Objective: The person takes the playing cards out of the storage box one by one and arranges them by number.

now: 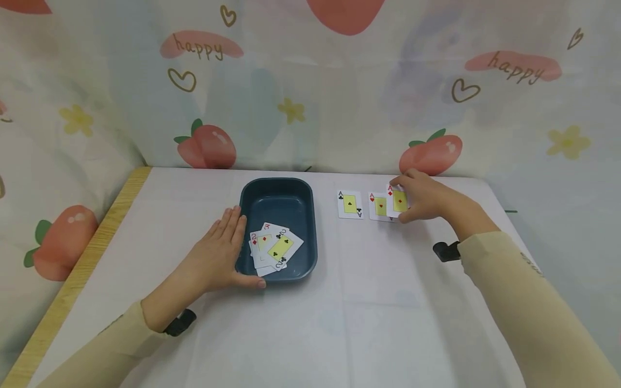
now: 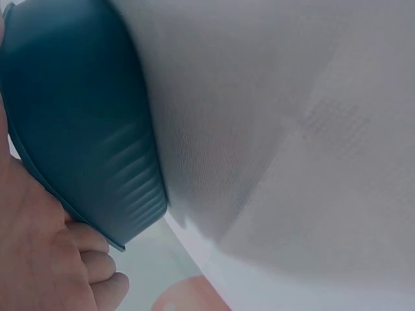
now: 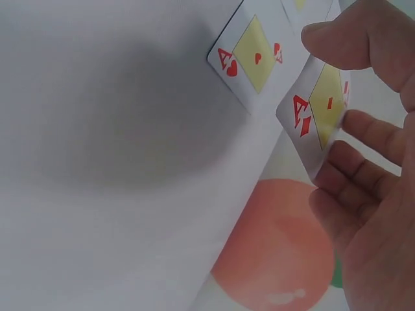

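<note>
My right hand (image 1: 421, 196) pinches an ace of diamonds card (image 3: 318, 103) between thumb and fingers, tilted above the table. Just beyond it, an ace of hearts card (image 3: 249, 55) lies face up, partly covered by the held card in the head view. Left of that lies an ace of clubs card (image 1: 350, 204), also face up. With straight fingers my left hand (image 1: 218, 258) rests against the left side of a dark blue tray (image 1: 314, 231), its thumb along the near edge. Inside the tray several overlapping cards lie face up, a two of clubs (image 1: 280, 249) on top.
A white cloth (image 1: 310, 334) covers the table, and a strip of wooden edge (image 1: 73, 277) shows at the left. Behind the table hangs a printed curtain (image 1: 335, 97) with fruit, hearts and flowers.
</note>
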`<state>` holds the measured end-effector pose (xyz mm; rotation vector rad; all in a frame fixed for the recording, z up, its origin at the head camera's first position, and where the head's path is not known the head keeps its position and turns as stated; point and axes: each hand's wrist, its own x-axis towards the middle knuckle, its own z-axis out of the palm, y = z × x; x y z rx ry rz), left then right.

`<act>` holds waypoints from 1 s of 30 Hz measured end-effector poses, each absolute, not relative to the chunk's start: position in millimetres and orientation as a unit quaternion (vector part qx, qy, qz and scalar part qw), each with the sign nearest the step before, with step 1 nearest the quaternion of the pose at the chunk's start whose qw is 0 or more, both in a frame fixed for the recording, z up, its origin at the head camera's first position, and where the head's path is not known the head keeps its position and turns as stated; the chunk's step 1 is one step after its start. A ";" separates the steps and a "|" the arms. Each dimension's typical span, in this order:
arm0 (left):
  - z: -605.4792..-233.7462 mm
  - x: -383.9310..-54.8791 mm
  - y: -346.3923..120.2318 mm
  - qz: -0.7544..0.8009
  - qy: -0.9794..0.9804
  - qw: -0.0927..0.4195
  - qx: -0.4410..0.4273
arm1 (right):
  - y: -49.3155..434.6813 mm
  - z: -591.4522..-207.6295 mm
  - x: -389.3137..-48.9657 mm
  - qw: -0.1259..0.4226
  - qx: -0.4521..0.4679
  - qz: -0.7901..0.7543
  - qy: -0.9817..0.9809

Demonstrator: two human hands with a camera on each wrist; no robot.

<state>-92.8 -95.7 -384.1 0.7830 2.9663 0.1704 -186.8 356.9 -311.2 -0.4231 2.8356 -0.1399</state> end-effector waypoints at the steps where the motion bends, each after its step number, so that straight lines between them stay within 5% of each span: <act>1: -383.9 -92.7 -95.9 0.055 0.965 0.034 0.254 | 358.9 -312.0 -187.5 0.136 -0.145 -0.049 0.979; 30: -386.7 -94.3 -96.2 0.047 0.964 0.027 0.260 | 399.1 -337.7 -196.7 0.181 -0.086 -0.018 0.980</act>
